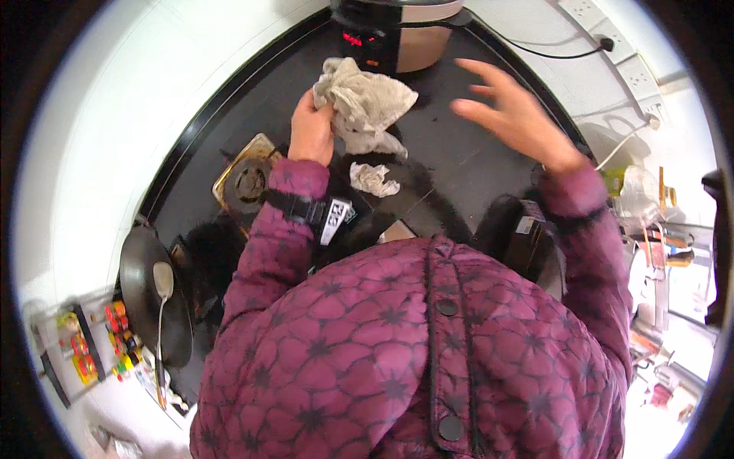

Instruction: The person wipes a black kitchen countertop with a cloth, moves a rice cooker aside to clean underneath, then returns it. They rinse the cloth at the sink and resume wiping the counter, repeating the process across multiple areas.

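Note:
My left hand grips a damp-looking, off-white cloth by its left side, lifted over the black tiled countertop. The cloth hangs bunched, its free corner pointing right. To the right, my right hand is held in the air with its fingers apart, slightly blurred and holding nothing. A crumpled whitish tissue or rag lies on the counter below the cloth. At the back corner stands an electric cooker with lit red digits, just beyond the cloth.
A stained metal-edged tray or plate lies left of my left forearm. Farther left is a wok with a metal spatula across it. Power sockets and cords line the right wall. A dark box sits near my right sleeve.

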A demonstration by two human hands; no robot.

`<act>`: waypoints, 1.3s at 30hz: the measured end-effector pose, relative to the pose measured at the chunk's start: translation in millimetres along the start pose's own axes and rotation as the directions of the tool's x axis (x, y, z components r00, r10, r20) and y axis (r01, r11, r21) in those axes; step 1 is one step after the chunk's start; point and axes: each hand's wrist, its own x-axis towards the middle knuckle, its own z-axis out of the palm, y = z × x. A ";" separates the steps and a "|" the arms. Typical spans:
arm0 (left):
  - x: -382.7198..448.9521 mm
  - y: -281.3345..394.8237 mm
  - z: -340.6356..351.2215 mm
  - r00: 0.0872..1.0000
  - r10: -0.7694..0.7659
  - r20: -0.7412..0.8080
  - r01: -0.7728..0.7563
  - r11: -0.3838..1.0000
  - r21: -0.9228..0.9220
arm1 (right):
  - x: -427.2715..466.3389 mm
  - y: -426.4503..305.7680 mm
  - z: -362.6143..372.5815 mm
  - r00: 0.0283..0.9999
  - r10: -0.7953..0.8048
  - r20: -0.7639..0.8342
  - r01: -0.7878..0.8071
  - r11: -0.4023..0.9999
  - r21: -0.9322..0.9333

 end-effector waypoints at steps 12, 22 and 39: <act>-11.5 -14.1 -43.8 0.957 -0.199 -0.211 0.242 0.949 0.201 | 59.6 36.4 209.1 0.970 -0.106 -0.219 0.041 0.959 -0.282; 20.6 -57.1 -23.1 0.972 -0.191 -0.139 0.216 0.954 0.206 | 79.3 75.3 235.3 0.986 -0.036 0.164 0.112 0.868 -0.484; 98.4 -100.5 -32.2 0.963 -0.099 -0.249 0.204 0.872 0.444 | 115.7 213.1 162.0 0.962 0.090 -0.257 -0.205 0.860 -0.468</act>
